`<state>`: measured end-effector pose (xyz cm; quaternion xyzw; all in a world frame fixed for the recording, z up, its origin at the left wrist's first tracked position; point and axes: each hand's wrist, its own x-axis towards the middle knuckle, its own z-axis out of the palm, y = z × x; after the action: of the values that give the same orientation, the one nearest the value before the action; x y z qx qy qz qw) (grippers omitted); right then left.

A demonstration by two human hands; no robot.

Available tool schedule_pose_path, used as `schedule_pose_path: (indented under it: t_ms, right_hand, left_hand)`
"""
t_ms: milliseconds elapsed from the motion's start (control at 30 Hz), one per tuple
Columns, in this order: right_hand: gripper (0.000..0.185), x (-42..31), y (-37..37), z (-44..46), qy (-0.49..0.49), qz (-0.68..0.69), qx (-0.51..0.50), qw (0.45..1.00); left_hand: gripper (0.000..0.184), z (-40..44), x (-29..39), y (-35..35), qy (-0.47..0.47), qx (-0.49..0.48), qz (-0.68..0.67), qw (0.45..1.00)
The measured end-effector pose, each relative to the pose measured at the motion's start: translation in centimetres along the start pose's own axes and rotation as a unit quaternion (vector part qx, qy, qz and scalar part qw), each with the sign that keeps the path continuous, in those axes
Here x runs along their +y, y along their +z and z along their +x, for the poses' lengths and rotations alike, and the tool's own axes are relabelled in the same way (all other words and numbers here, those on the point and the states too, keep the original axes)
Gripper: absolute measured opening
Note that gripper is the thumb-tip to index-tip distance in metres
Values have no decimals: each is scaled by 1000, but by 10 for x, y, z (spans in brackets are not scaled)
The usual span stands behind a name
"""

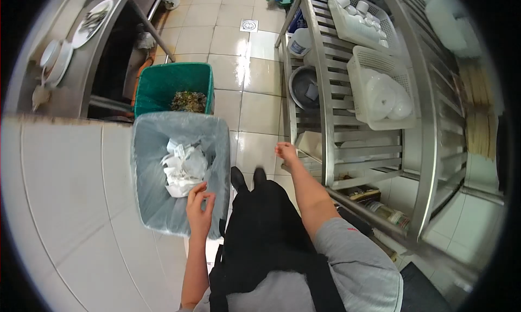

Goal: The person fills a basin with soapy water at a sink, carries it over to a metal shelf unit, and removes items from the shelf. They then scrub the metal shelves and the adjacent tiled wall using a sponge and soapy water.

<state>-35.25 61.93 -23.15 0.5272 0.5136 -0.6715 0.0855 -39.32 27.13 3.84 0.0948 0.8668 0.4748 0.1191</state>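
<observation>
My left hand (199,208) hangs over the near right part of a bin lined with a clear bag (149,203); its fingers are apart and nothing is in them. Crumpled white paper (184,168) lies inside that bin, just beyond my fingertips. On the other side of my body, my right hand (286,151) is raised beside the metal shelf rack (327,111), its fingers curled in. Whether it holds anything is too small to tell.
Beyond the lined bin stands a green bin (149,89) with food scraps. A metal counter (103,46) with plates (92,24) is at the upper left. White baskets (355,87) of dishes sit on the rack. A floor drain (249,25) lies ahead.
</observation>
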Motion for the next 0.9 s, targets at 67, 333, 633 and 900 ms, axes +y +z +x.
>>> schedule_pose_path:
  t_ms: [67,333,633,900]
  right_hand:
    - [18,-19,-13,48,-10,54,39,998]
    - [30,-66,-57,236,27,407,245,880]
    - [42,-74,-92,331,117,539,280,786]
    - [23,-64,-92,335,81,600,241,759]
  left_hand:
    - [9,33,5,14,16,-25,22,999]
    - [6,105,5,71,-111,-57,42,991]
    - [18,192,16,133,-113,-93,87,985]
    - [21,203,55,115,-100,-80,65,990]
